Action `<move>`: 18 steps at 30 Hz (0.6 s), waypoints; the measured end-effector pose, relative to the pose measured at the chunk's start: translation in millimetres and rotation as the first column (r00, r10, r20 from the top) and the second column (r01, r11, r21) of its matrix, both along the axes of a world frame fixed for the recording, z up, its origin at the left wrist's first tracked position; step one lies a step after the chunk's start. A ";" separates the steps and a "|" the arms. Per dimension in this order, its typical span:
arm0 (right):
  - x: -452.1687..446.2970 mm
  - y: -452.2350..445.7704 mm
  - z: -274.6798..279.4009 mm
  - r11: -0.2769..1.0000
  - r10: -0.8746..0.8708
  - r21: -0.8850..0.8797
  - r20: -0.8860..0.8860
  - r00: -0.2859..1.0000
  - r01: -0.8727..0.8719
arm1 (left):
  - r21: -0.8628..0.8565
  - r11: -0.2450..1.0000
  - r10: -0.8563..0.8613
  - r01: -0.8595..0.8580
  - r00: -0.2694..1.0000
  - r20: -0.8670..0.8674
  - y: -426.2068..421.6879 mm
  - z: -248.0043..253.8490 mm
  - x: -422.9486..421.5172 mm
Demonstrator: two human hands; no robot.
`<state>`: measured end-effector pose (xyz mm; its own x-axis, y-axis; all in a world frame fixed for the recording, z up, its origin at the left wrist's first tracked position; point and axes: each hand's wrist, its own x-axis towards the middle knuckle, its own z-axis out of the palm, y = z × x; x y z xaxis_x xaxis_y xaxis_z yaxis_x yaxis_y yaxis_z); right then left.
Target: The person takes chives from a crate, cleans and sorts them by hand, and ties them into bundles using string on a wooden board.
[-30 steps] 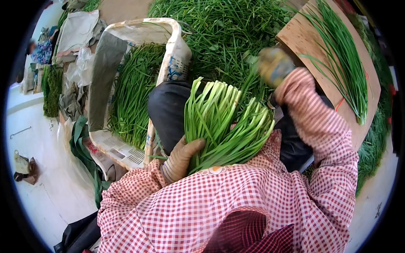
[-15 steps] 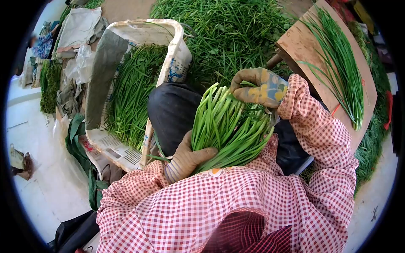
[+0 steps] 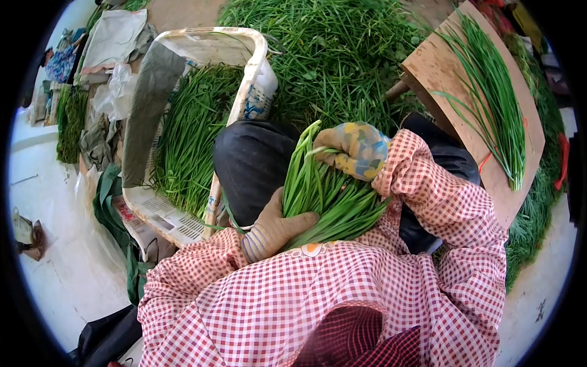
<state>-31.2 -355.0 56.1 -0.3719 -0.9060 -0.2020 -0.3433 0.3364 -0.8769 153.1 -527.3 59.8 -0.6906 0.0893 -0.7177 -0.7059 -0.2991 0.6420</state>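
The left hand (image 3: 278, 226), in a plain tan glove, is gripping a bunch of green stalks (image 3: 306, 196) with the thumb lying on top; its other fingers are hidden behind the stalks. The right hand (image 3: 351, 150), in a patterned glove, is closed at the pale upper ends and pinches some stalk there, but how many it holds I cannot tell, because the glove covers them. The bunch is above the lap, and its lower end is partly hidden against the checked garment (image 3: 293, 300).

Beside the dark left knee (image 3: 247, 165) stands a white basket (image 3: 255, 52) with more stalks inside, which cover most of its bottom. Ahead, a loose green pile (image 3: 336, 55) is cut off by the upper edge. At the right, a brown board (image 3: 428, 64) bears a bundle (image 3: 504, 116). The pale floor (image 3: 61, 244) fades into the black rim, and a blue patterned cloth (image 3: 61, 64) at far left is hard to make out.
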 end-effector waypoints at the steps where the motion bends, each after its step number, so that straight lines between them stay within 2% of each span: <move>1: -1.1 2.1 -8.2 1.000 0.006 -0.001 -0.004 1.000 -0.006 | -0.001 1.000 -0.017 0.017 1.000 -0.007 -0.7 -1.0 -0.3; 2: -1.2 3.3 -12.4 0.948 -0.275 -0.063 0.335 0.901 0.312 | -0.001 1.000 -0.010 0.010 1.000 -0.007 -0.9 0.2 0.0; 3: -2.9 6.5 -15.1 0.800 -0.459 -0.008 0.636 0.621 0.600 | -0.010 1.000 -0.028 0.028 0.999 -0.015 -0.9 1.5 0.5; 5: -34.5 20.7 -7.7 0.484 -0.734 0.183 0.617 0.283 0.856 | -0.020 0.999 -0.038 0.037 0.999 -0.025 -0.8 2.0 2.3; 6: -38.6 20.7 -6.2 0.321 -0.747 0.198 0.655 0.119 0.926 | -0.036 0.999 -0.040 0.039 0.999 -0.023 -0.6 1.3 4.3; 7: -32.3 27.0 0.0 0.397 -0.720 0.158 0.664 0.200 0.904 | -0.052 0.998 -0.042 0.041 0.999 -0.022 0.0 0.5 4.3; 9: -11.2 21.1 16.9 0.722 -0.628 0.129 0.535 0.566 0.680 | -0.090 0.995 -0.031 0.030 0.999 -0.014 2.8 3.8 3.9; 10: -1.3 14.4 31.7 0.821 -0.567 0.266 0.493 0.660 0.506 | -0.130 0.991 -0.032 0.031 0.999 -0.005 4.4 5.3 3.1; 11: 17.3 3.8 46.1 0.831 -0.555 0.248 0.353 0.753 0.497 | -0.127 0.991 -0.029 0.028 1.000 -0.010 5.7 5.6 2.5; 13: 19.7 -5.3 27.5 0.929 -0.288 0.286 0.163 0.944 0.234 | -0.195 0.979 -0.058 0.057 0.998 0.000 8.1 5.6 2.8; 14: 20.3 -9.5 28.3 0.928 -0.292 0.286 0.162 0.943 0.238 | -0.195 0.979 -0.062 0.061 0.998 -0.001 9.4 4.7 3.4; 16: 22.2 -15.3 30.2 0.926 -0.325 0.287 0.272 0.906 0.246 | -0.181 0.983 -0.029 0.019 0.998 -0.054 11.9 3.0 5.7; 18: 23.0 -14.6 20.4 0.931 -0.323 0.257 0.249 0.913 0.259 | -0.196 0.980 -0.047 0.038 0.998 -0.043 12.3 6.2 4.1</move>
